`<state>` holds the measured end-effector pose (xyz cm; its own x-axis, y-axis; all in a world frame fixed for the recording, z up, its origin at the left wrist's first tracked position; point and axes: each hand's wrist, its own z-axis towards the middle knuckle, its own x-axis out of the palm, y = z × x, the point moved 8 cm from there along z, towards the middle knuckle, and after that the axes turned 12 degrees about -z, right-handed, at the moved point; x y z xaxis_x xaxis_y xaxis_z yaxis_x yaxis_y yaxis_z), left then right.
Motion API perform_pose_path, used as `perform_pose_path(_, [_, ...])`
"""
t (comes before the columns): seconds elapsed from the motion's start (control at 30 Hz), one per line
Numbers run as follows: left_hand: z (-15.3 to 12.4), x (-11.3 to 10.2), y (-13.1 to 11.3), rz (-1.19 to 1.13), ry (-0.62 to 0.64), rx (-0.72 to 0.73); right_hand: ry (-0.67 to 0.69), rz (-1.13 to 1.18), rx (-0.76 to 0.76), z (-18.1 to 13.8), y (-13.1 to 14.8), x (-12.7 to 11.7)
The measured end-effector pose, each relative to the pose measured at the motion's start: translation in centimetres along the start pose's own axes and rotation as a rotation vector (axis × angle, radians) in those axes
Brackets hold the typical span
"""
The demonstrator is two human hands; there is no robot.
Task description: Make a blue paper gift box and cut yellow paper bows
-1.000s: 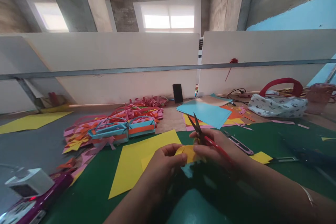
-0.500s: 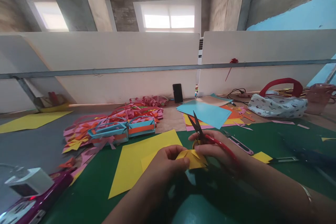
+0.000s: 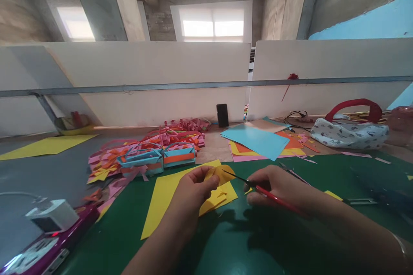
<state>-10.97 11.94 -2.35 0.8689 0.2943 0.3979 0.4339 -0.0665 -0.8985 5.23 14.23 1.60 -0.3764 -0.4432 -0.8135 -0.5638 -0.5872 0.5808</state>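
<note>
My left hand [image 3: 193,191] pinches a small yellow paper piece [image 3: 222,174] and holds it up over a larger yellow sheet [image 3: 171,202] on the green mat [image 3: 226,245]. My right hand [image 3: 277,187] grips red-handled scissors [image 3: 254,185], whose dark blades point left and touch the held paper piece. Both hands hover just above the mat, a short gap between them.
Paper baskets and strips [image 3: 151,154] are piled at left centre. A stack of coloured sheets [image 3: 258,142] lies beyond my right hand, a phone [image 3: 222,115] stands at the wall, a patterned bag [image 3: 350,131] at right, a purple device [image 3: 48,236] at lower left.
The scissors swung from pointing up and away to pointing left at the paper. My left hand moved the yellow piece left and slightly up, and the hands drew apart.
</note>
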Motion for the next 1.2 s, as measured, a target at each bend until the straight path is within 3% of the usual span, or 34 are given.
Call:
perform_pose_path(0.27, [-0.5,0.4,-0.4,-0.001,0.014,0.019,0.085,-0.045,0.031,-0.1,-0.7,0.0])
perform_pose_path(0.7, [-0.7,1.0,-0.5,0.027,0.071,0.034,0.087,-0.125,0.013,-0.2,-1.3,-0.3])
perform_pose_path(1.2, [-0.4,0.9,-1.0,0.096,0.059,0.089,-0.206,-0.291,0.021,0.3,-0.1,-0.5])
